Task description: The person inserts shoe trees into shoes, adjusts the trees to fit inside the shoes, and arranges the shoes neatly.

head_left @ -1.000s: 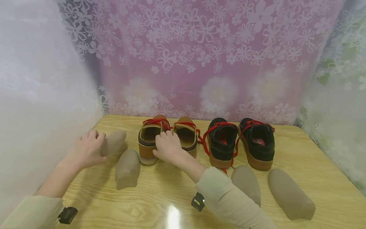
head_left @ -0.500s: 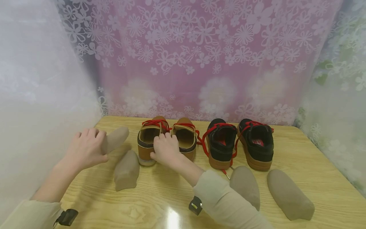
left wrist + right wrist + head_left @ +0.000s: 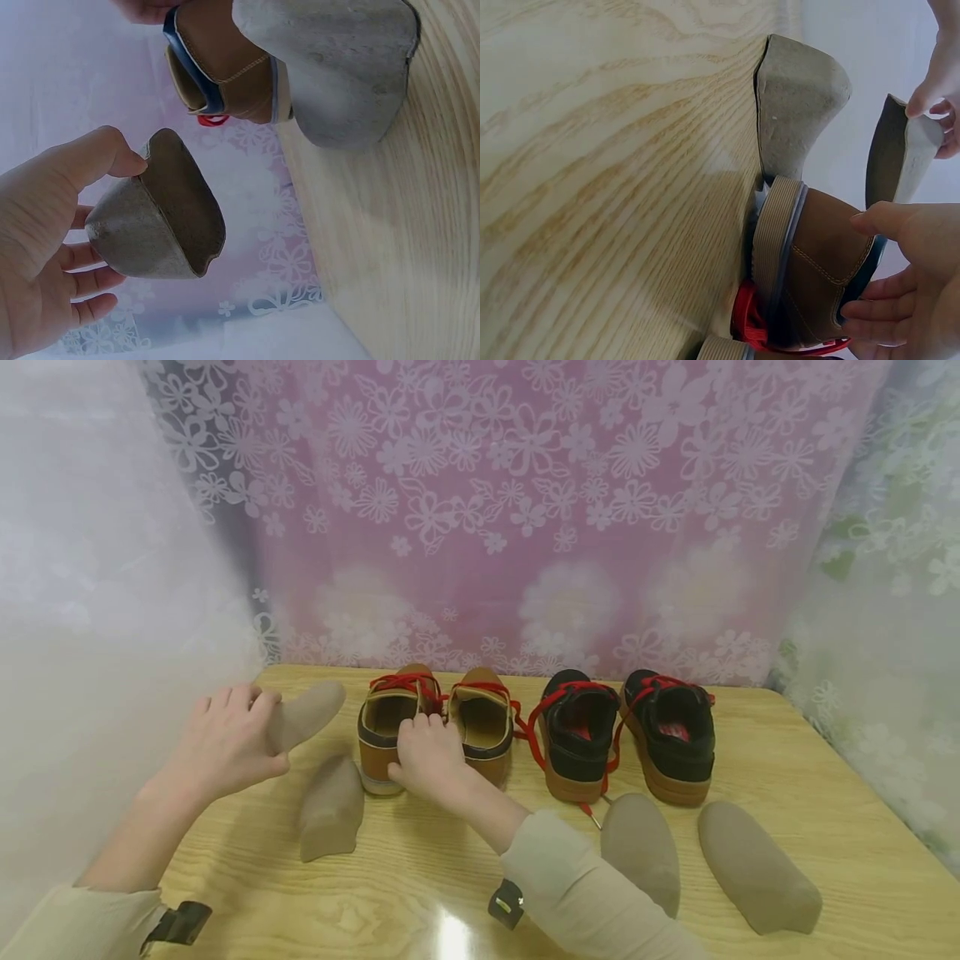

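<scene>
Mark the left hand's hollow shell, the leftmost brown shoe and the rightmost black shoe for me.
Hollow shell point(image 3: 141, 231), left wrist view: outer wall.
Leftmost brown shoe point(image 3: 378, 755), head view: back of heel.
Rightmost black shoe point(image 3: 686, 755), head view: back of heel.

Adds up to two brown lace-up shoes point(image 3: 487, 750), two black lace-up shoes point(image 3: 581, 758), four beige moulded shoe inserts point(image 3: 759, 868), two hands point(image 3: 431, 758), two black wrist cameras point(image 3: 507, 903) and one wood-grained tabletop point(image 3: 390, 893).

Your left hand point(image 3: 228, 739) pinches between thumb point(image 3: 106, 146) and fingers point(image 3: 96, 279); right hand point(image 3: 429, 756), right of it, grips, thumb parted from fingers. Left forearm point(image 3: 131, 852), right forearm point(image 3: 491, 812) slant inward.
</scene>
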Demonstrator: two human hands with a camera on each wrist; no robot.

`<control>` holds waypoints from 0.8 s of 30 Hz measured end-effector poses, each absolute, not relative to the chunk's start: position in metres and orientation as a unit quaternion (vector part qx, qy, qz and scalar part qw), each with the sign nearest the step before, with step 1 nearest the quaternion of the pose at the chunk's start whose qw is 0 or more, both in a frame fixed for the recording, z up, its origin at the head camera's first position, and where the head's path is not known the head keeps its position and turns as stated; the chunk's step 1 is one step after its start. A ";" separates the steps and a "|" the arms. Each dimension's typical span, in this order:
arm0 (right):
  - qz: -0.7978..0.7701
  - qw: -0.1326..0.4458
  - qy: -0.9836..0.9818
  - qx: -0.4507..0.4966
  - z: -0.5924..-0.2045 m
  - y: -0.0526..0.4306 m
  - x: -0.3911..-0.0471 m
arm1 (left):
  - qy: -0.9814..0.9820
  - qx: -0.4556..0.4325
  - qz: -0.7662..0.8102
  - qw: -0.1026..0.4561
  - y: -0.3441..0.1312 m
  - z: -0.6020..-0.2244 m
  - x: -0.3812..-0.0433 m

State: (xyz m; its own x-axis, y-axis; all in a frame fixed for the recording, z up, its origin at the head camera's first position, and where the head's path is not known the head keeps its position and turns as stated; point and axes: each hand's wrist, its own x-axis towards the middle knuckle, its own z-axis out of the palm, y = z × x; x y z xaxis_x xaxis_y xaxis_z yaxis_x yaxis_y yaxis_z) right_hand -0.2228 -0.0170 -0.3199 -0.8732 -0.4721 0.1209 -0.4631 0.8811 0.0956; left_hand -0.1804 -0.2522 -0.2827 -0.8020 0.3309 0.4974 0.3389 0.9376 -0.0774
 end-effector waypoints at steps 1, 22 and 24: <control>-0.034 0.074 -0.967 0.241 -0.320 -0.017 -0.223 | -0.948 -0.177 -0.010 0.263 -0.251 -0.282 -0.180; -0.034 0.062 -0.967 0.245 -0.317 -0.013 -0.222 | -0.946 -0.204 -0.014 0.252 -0.226 -0.265 -0.173; -0.032 0.061 -0.967 0.246 -0.317 -0.012 -0.223 | -0.945 -0.212 -0.016 0.250 -0.223 -0.264 -0.172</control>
State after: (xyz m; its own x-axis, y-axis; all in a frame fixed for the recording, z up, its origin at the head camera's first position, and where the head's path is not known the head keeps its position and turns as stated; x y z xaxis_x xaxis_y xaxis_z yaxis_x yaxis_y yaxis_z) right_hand -0.2228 -0.0122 -0.3174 -0.8713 -0.4798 0.1029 -0.4718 0.8768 0.0930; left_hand -0.1723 -0.2226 -0.2636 -0.7851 0.3927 0.4789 0.4084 0.9096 -0.0763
